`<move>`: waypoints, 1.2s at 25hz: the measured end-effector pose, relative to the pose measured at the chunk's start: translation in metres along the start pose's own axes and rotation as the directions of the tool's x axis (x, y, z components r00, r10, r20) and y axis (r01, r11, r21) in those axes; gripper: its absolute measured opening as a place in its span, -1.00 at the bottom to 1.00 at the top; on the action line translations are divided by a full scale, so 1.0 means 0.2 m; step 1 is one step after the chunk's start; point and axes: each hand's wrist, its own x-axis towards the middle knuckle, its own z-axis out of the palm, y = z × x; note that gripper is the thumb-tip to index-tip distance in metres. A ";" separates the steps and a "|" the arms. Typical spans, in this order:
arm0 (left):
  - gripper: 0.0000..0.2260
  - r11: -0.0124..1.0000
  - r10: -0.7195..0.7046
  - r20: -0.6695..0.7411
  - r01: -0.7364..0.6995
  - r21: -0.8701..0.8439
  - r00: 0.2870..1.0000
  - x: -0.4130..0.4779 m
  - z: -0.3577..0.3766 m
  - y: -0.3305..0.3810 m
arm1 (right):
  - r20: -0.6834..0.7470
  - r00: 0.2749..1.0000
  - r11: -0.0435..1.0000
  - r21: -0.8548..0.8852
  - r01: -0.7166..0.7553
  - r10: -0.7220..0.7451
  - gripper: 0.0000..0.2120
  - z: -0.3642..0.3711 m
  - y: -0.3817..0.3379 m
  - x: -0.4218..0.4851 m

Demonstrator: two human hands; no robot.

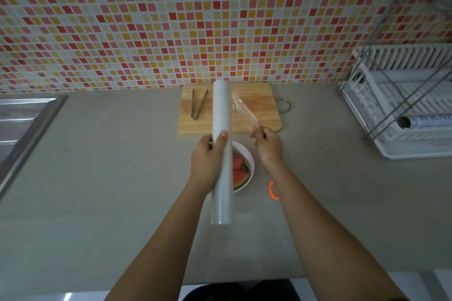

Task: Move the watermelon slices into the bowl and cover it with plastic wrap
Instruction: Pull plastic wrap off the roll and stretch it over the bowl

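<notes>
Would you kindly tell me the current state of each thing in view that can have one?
plastic wrap roll: lifted over the counter, partly unrolled
film: a stretch pulled off the roll, not yet over the bowl
bowl: uncovered
watermelon slices: inside the bowl
tongs: lying on the cutting board, arms spread
left hand: grips the roll
right hand: pinches the film's edge

A plain grey-beige kitchen countertop [97, 154] runs along a mosaic-tiled wall. A wooden cutting board [266, 105] with a metal loop handle on its right end lies flat against the wall. Near its front edge, apart from it, sits a white bowl [252, 166]. A white dish rack [391, 146] stands at the far right. A stainless sink [22, 117] is set in at the left.
</notes>
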 end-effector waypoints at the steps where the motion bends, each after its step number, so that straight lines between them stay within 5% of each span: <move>1: -0.65 0.991 -0.086 0.033 0.089 -0.104 0.996 0.00 0.00 0.00 | -0.001 1.000 1.000 -0.004 -0.020 0.020 -0.63 -0.01 0.04 0.01; 3: -0.64 0.899 -0.269 0.126 0.296 -0.324 0.955 -0.01 0.01 0.00 | 0.008 0.998 0.998 0.018 -0.062 0.062 -0.62 -0.01 0.10 0.01; 5: -0.65 0.875 -0.338 0.138 0.365 -0.320 0.931 -0.02 0.01 -0.01 | 0.033 0.993 0.991 0.073 -0.114 0.111 -0.64 0.00 0.12 0.00; 9: -0.54 0.976 -0.196 0.062 0.189 0.109 0.979 0.00 0.01 -0.06 | 0.071 0.982 0.979 0.093 -0.181 0.174 -0.66 0.03 0.19 -0.02; 11: -0.55 0.978 -0.106 0.010 0.103 0.180 0.994 0.00 -0.01 -0.08 | 0.060 0.978 0.976 0.075 -0.203 0.199 -0.65 0.05 0.22 -0.04; 14: -0.69 0.986 -0.125 -0.011 0.125 0.112 0.992 0.00 -0.05 -0.10 | 0.065 0.978 0.975 0.089 -0.202 0.197 -0.63 0.08 0.23 -0.05; 18: -0.63 0.963 -0.267 0.028 0.267 -0.027 0.963 0.02 -0.11 -0.09 | 0.102 0.973 0.967 0.130 -0.220 0.207 -0.62 0.09 0.23 -0.04; 22: -0.48 0.976 -0.142 0.030 0.135 0.174 0.989 -0.01 -0.12 -0.10 | 0.132 0.957 0.947 0.159 -0.279 0.260 -0.61 0.09 0.26 -0.04; 24: -0.57 0.972 -0.139 -0.021 0.140 0.189 0.990 0.00 -0.16 -0.10 | 0.135 0.948 0.937 0.165 -0.307 0.287 -0.61 0.09 0.26 -0.04; 30: -0.59 0.939 -0.328 0.081 0.335 -0.082 0.941 0.04 -0.26 -0.13 | 0.146 0.950 0.943 0.148 -0.297 0.277 -0.61 0.08 0.26 -0.03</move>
